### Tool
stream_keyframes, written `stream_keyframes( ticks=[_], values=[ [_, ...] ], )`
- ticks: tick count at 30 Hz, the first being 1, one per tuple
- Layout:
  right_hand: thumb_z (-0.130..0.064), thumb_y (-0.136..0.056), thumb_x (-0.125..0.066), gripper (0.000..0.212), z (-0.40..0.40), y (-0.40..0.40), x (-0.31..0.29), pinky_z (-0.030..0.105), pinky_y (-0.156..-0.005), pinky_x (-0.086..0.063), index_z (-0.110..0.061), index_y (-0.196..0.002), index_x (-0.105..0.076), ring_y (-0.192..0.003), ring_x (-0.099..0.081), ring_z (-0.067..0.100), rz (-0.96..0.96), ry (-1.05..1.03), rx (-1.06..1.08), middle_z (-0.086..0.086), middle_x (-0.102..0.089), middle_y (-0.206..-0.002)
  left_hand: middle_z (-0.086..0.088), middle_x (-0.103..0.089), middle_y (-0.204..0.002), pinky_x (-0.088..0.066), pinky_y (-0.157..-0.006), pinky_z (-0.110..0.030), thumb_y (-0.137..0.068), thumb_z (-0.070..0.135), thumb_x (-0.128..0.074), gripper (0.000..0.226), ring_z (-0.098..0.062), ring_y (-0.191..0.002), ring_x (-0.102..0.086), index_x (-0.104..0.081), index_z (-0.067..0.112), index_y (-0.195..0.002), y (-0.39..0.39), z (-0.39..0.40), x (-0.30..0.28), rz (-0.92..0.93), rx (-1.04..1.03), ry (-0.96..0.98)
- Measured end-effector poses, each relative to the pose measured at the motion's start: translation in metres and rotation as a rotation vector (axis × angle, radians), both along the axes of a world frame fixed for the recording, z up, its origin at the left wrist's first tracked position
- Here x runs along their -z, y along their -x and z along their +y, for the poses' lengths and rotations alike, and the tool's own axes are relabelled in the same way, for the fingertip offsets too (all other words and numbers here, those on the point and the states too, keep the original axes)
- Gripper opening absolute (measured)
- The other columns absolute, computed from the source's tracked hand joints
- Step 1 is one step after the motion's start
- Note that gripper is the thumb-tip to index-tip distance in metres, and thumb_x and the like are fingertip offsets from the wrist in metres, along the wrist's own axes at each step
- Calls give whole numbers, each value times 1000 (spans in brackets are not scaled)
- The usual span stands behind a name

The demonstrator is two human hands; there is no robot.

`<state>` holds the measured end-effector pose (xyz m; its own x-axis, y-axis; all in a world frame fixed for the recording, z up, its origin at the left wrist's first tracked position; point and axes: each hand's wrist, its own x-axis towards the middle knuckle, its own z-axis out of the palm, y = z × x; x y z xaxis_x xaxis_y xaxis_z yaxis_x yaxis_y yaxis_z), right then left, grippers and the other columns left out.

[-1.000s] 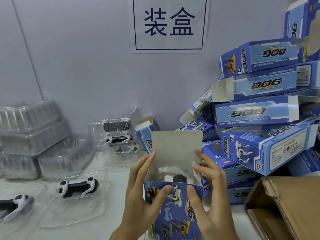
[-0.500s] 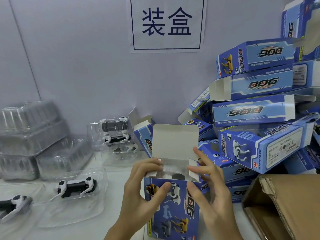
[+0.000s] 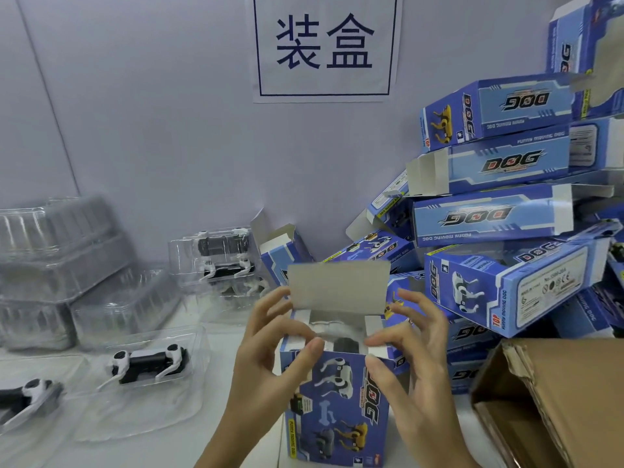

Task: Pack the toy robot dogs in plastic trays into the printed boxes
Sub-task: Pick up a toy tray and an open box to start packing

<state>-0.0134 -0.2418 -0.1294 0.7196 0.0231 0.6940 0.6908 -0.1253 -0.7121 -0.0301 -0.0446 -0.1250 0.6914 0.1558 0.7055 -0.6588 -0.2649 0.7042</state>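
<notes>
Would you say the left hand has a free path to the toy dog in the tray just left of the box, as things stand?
Probably yes, once it lets go. The left hand is busy folding a flap on the box, but the toy dog lies in an open tray beside it, with nothing visibly between.

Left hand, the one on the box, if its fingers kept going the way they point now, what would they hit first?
The left hand points up and inward over the open printed box. Its fingertips would probably meet the small left side flap at once, then the raised top flap; depth is hard to judge.
</notes>
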Motion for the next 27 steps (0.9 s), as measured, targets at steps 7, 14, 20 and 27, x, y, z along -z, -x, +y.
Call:
stream_keyframes(
  ticks=[7,14,20,27],
  values=[
    [-31,-94,-62,27,-1,0,0,61,-96,-49,-12,-111,-67,-130,-57,28,11,29,-88,0,-57,-147,-9,-65,-124,-54,-100,-33,-87,34,-84,50,-34,-128,-61,-45,29,-117,2,-4,0,-76,74,105],
    [-20,-95,-63,29,0,-2,4,50,-101,-48,-7,-121,-64,-137,-54,26,64,-6,-125,3,-59,-145,-4,-59,-129,-49,-102,-36,-93,63,-66,51,-33,-129,-55,-60,28,-129,8,4,-4,-59,32,-80],
    [-20,-93,-63,31,-1,1,4,40,-102,-49,-21,-124,-65,-133,-57,21,110,-70,-226,0,-58,-147,-1,-55,-128,-55,-90,-31,-102,58,-56,30,-34,-129,-51,-69,34,-115,8,-1,-6,-21,-11,-88],
    [-26,-87,-48,38,-6,-2,-8,54,-112,-35,6,-105,-60,-136,-56,37,420,-677,-508,19,-66,-137,-2,-54,-125,-52,-94,-43,-100,34,-58,12,-34,-129,-52,-67,33,-108,8,-5,-5,-4,70,-46]
  ],
)
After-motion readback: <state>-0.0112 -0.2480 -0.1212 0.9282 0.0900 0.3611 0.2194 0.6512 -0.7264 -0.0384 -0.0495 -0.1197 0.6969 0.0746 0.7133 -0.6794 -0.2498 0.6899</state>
